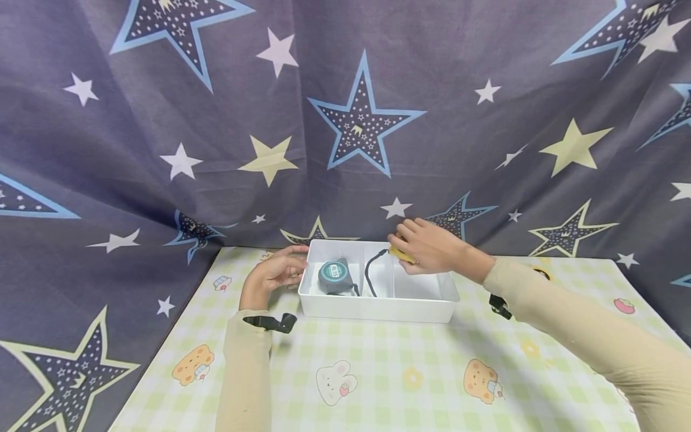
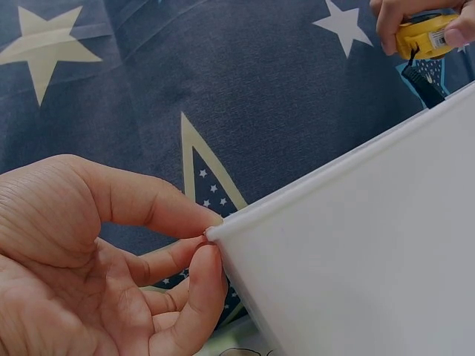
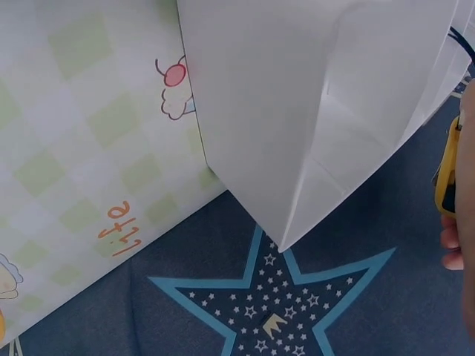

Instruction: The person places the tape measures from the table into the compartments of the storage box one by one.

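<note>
A white divided box (image 1: 378,309) stands on the table. My left hand (image 1: 278,271) is at its left end; in the left wrist view, the thumb and fingertips pinch the rim's corner. A teal and dark grey tape measure (image 1: 335,273) lies in the left compartment, its black strap beside it. Above the box's back edge, my right hand (image 1: 432,247) grips a yellow tape measure (image 2: 424,37). From that one a black strap (image 1: 369,273) hangs down into the middle compartment. The right wrist view has only part of this hand and the yellow case (image 3: 447,167) at its edge.
The table wears a green-checked cloth (image 1: 412,354) with cartoon prints. Right behind the box hangs a dark curtain (image 1: 459,150) with stars, and it also closes off the left side. The box's right compartment (image 1: 421,287) shows its bare floor.
</note>
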Tool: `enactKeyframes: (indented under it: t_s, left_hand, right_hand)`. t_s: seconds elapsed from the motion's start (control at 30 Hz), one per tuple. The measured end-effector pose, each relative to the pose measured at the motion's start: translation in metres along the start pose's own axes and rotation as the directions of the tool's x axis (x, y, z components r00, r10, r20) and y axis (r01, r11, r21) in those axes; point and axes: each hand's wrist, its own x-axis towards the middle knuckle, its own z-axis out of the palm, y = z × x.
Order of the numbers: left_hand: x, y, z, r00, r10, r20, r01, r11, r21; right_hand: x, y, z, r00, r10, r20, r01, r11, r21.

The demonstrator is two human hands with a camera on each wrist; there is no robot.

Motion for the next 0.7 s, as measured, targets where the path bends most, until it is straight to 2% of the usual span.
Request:
enactKeyframes:
  t_s: [0.23,0.37,0.7]
  left_hand:
    - [-0.001,0.000,-0.002,1.000,0.006,0.011,-0.006,1.000,0.003]
    - [0.000,0.001,-0.001,1.000,0.003,0.007,-0.003,1.000,0.016]
    - [-0.004,0.002,0.003,1.000,0.005,0.008,-0.005,1.000,0.021]
  right_hand:
    - [0.000,-0.008,-0.003,0.999,-0.040,0.019,0.040,0.999,0.004]
    - [-0.004,-0.012,-0.005,0.999,-0.054,-0.005,0.054,0.998,0.011]
    - [-0.024,-0.020,-0.012,0.994,-0.107,0.017,0.107,0.994,-0.015]
